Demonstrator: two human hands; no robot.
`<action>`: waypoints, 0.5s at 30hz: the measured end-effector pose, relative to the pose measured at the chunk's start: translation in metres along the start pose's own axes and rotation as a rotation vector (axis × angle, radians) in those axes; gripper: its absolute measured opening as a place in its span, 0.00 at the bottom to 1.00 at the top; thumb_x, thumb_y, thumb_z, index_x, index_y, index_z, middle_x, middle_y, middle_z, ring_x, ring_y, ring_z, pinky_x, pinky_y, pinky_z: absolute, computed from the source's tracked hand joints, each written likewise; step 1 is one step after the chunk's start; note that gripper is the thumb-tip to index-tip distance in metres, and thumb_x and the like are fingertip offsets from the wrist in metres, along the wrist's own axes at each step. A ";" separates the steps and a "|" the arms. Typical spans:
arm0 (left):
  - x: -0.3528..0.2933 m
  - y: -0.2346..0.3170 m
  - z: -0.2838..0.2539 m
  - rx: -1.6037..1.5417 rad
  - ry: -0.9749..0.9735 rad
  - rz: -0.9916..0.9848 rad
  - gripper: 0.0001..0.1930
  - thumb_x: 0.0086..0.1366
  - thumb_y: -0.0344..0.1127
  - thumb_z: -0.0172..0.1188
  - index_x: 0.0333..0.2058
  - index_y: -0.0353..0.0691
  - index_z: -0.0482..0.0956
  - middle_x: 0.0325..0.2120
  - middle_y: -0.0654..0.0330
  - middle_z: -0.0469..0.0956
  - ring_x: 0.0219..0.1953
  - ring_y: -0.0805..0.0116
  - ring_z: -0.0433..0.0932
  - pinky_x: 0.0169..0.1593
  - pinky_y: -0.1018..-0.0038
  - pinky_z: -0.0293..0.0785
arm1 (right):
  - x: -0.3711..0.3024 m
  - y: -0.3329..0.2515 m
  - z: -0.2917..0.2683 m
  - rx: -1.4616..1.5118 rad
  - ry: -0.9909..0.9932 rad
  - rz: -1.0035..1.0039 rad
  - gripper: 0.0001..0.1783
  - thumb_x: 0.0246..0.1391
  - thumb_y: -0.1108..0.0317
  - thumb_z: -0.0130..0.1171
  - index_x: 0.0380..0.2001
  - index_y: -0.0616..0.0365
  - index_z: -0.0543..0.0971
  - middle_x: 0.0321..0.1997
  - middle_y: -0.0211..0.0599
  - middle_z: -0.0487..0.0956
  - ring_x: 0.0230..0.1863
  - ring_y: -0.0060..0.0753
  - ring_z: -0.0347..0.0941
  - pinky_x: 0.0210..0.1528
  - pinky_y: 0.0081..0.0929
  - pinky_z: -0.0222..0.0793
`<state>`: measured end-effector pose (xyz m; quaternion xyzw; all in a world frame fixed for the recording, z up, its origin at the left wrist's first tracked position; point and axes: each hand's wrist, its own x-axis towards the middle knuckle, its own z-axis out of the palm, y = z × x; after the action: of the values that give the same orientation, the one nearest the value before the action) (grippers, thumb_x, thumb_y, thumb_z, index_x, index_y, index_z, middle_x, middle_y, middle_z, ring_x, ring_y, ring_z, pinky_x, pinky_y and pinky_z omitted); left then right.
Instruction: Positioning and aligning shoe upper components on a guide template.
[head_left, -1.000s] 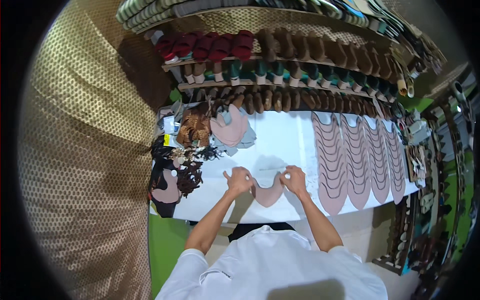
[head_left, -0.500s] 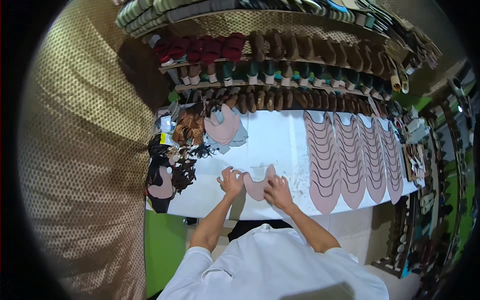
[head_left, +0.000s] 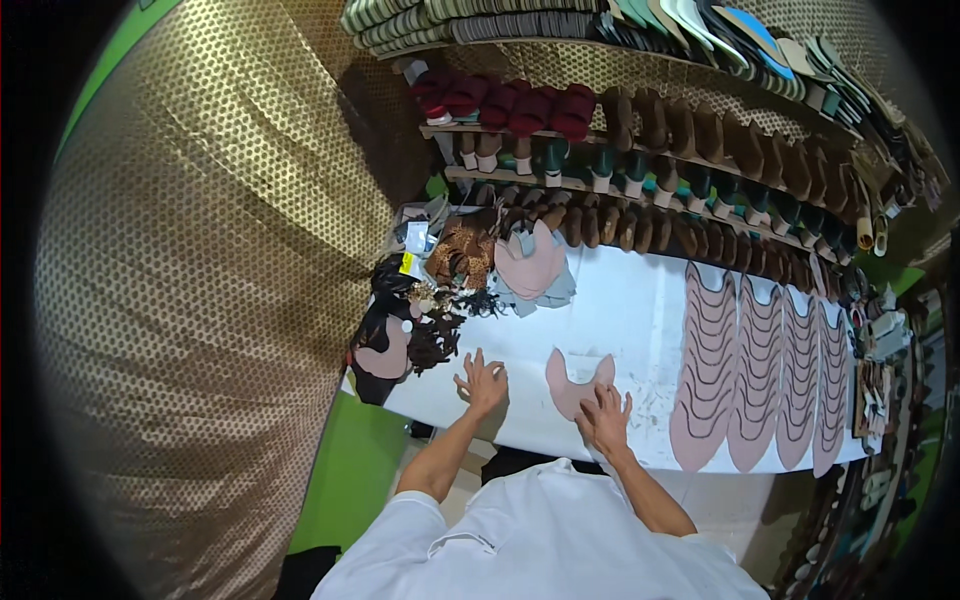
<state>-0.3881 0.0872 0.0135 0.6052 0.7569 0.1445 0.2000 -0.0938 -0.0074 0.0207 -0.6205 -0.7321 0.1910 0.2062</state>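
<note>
A pale pink U-shaped shoe upper piece (head_left: 566, 392) lies on the white tabletop, its two tips pointing to the far side. My right hand (head_left: 606, 422) rests at its right side with fingers spread, covering part of that edge. Left of the piece and apart from it, my left hand (head_left: 484, 384) hovers at the tabletop with fingers apart and nothing in them. Farther back, more pink upper pieces (head_left: 530, 265) lie loosely over grey-blue ones (head_left: 560, 292).
Overlapping pink pieces form several long columns (head_left: 705, 400) on the table's right. Dark straps and scraps (head_left: 435, 340) clutter the left end, with another pink piece (head_left: 385, 355). Shelves of shoes (head_left: 660, 130) stand behind. A gold patterned curtain (head_left: 220, 250) hangs at left.
My left hand has drawn away from the pink piece's left tip. My right hand stays at its right side. The view has turned left, shifting the scene rightward.
</note>
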 end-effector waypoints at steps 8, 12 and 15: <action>0.095 -0.036 -0.037 0.061 0.191 0.043 0.12 0.62 0.36 0.66 0.45 0.50 0.87 0.72 0.51 0.60 0.77 0.45 0.47 0.67 0.23 0.38 | 0.026 -0.037 0.004 0.065 0.114 0.106 0.17 0.58 0.58 0.66 0.49 0.51 0.85 0.71 0.46 0.68 0.74 0.52 0.59 0.75 0.69 0.39; 0.140 -0.049 -0.051 0.192 0.180 0.113 0.14 0.61 0.35 0.68 0.47 0.52 0.86 0.75 0.54 0.54 0.78 0.46 0.45 0.68 0.23 0.39 | 0.036 -0.067 0.016 0.091 0.152 0.153 0.17 0.56 0.61 0.69 0.48 0.53 0.86 0.69 0.47 0.71 0.71 0.50 0.63 0.74 0.65 0.43; 0.166 -0.056 -0.058 0.202 0.135 0.186 0.19 0.60 0.32 0.70 0.51 0.54 0.85 0.76 0.54 0.50 0.78 0.47 0.43 0.68 0.22 0.39 | 0.041 -0.097 0.028 0.108 0.176 0.211 0.17 0.57 0.62 0.69 0.49 0.53 0.86 0.67 0.48 0.73 0.68 0.51 0.67 0.72 0.63 0.48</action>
<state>-0.4952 0.2380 0.0176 0.6786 0.7200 0.1261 0.0725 -0.1956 0.0171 0.0516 -0.6964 -0.6304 0.1956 0.2816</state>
